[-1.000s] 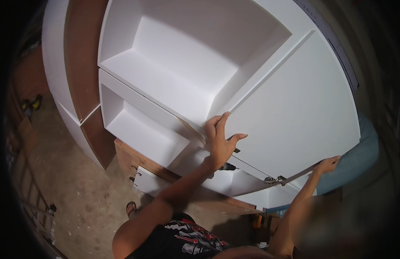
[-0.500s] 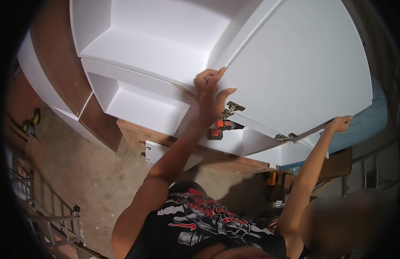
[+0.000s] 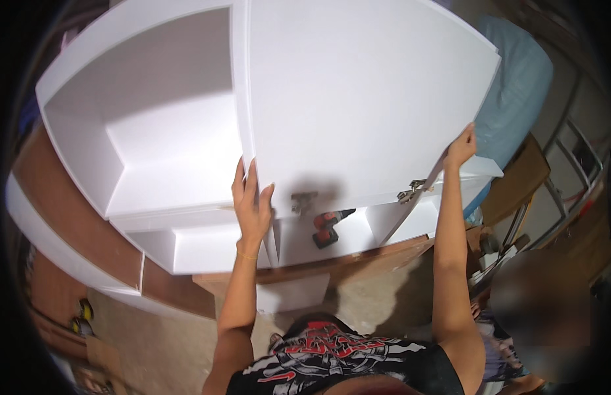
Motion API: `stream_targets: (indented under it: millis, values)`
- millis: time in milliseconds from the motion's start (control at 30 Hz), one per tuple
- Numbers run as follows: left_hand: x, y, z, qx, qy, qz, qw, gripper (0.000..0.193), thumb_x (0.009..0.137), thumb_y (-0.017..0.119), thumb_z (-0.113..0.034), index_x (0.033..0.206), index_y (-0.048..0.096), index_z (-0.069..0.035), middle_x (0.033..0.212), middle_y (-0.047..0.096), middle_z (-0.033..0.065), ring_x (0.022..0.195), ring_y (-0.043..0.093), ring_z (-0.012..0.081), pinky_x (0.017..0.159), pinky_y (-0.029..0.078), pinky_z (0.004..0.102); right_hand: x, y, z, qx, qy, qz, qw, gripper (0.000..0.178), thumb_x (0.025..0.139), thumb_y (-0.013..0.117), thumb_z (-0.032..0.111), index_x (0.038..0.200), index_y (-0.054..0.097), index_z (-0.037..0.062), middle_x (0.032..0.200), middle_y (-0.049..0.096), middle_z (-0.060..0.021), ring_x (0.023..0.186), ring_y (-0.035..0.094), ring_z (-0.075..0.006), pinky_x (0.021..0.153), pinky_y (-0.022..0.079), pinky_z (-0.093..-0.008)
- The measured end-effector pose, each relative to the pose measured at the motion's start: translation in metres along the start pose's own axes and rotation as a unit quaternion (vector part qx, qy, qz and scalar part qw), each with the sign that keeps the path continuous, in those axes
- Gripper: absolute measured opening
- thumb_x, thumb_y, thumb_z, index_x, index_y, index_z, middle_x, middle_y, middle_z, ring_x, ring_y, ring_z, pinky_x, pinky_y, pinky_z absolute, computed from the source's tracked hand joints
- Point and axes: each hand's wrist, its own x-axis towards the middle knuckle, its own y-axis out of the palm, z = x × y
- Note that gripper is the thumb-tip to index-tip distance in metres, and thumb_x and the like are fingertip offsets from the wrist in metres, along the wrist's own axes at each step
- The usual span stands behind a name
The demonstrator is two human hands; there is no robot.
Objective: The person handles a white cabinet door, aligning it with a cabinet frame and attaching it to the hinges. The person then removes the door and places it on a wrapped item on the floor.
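A white cabinet door [image 3: 371, 92] lies over the right part of a white cabinet [image 3: 243, 99]. My left hand [image 3: 254, 207] rests at the door's lower left, fingers stretched apart along its edge and the cabinet's upright divider. At the lower right edge of the door, my right hand [image 3: 461, 148] is closed around the rim; its fingertips are partly hidden. Two metal hinges, a left hinge [image 3: 304, 201] and a right hinge [image 3: 412, 191], sit along the lower edge. Below them, an orange and black cordless drill [image 3: 326, 230] stands in a lower compartment.
A brown wooden base [image 3: 384, 253] runs under the cabinet. A blue wrapped bundle [image 3: 516, 85] lies at the right, near a metal ladder frame [image 3: 579, 158]. Another person [image 3: 503, 349] is close by at the lower right. A white panel [image 3: 293, 294] lies below the base.
The door has swung and settled more squarely over the cabinet, its left edge along the divider. My left hand has slid down beside that edge. The whole view has turned.
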Motion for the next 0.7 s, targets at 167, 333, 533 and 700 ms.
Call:
stream_targets:
  millis: [167,333,533,700]
  values:
    - [-0.003,0.017,-0.003,-0.087,-0.035,0.001,0.996,0.057,0.098,0.061,-0.016,0.149,0.041,0.0,0.159,0.023,0.0263,0.145,0.031,0.0353,0.114,0.032,0.0419,-0.001,-0.025,-0.046,0.014,0.054,-0.002,0.998,0.044,0.101,0.061,0.034,0.116,0.068,-0.0068,0.106,0.07,-0.0116,0.093,0.061,-0.0153,0.085,0.049,-0.0289]
    - [-0.009,0.008,0.01,-0.037,-0.029,-0.006,0.999,0.064,0.101,0.059,-0.026,0.153,0.033,-0.001,0.162,0.019,0.0228,0.146,0.029,0.0332,0.116,0.029,0.0419,-0.027,-0.01,-0.016,0.052,0.116,0.008,0.992,0.045,0.098,0.063,0.039,0.112,0.072,-0.003,0.109,0.067,-0.0163,0.102,0.062,-0.025,0.093,0.047,-0.0353]
    - [-0.012,0.021,0.012,-0.028,-0.037,-0.016,0.999,0.068,0.102,0.057,-0.035,0.153,0.031,0.001,0.161,0.021,0.0211,0.146,0.029,0.0325,0.115,0.028,0.0425,-0.017,-0.026,-0.006,0.051,0.122,0.018,0.991,0.054,0.097,0.065,0.044,0.114,0.069,-0.008,0.108,0.069,-0.0121,0.103,0.06,-0.0174,0.095,0.045,-0.0303]
    - [-0.012,0.025,0.009,-0.008,-0.044,-0.02,0.999,0.069,0.101,0.058,-0.031,0.155,0.027,-0.001,0.161,0.024,0.0186,0.118,0.051,0.0242,0.094,0.047,0.0359,-0.015,-0.027,-0.012,0.067,0.111,0.009,0.992,0.054,0.096,0.064,0.048,0.111,0.072,-0.0032,0.099,0.064,-0.0114,0.094,0.06,-0.0211,0.087,0.048,-0.0341]
